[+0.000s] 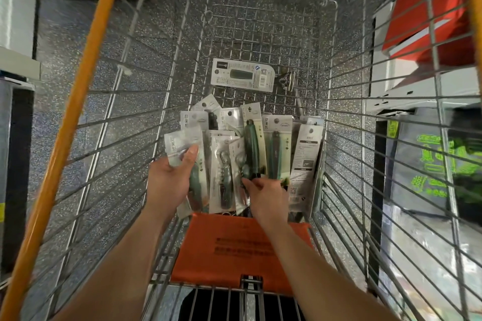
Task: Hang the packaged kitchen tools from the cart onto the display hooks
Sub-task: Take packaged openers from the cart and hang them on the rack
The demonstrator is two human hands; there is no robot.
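The packaged kitchen tools (250, 143), green-handled pieces in clear sleeves with white header cards, stand bunched at the near end of the wire cart (347, 138), just beyond its orange flap (234, 242). A single pack (242, 74) lies flat farther along, well apart. The left hand (169, 180) grips one pack (180, 143) of the bunch, thumb pressed on its front. The right hand (268, 195) seems to pinch another's lower edge, its fingertips partly hidden. Speckled grey flooring (65, 41) shows below, and a red box (430, 8) sits to the right.
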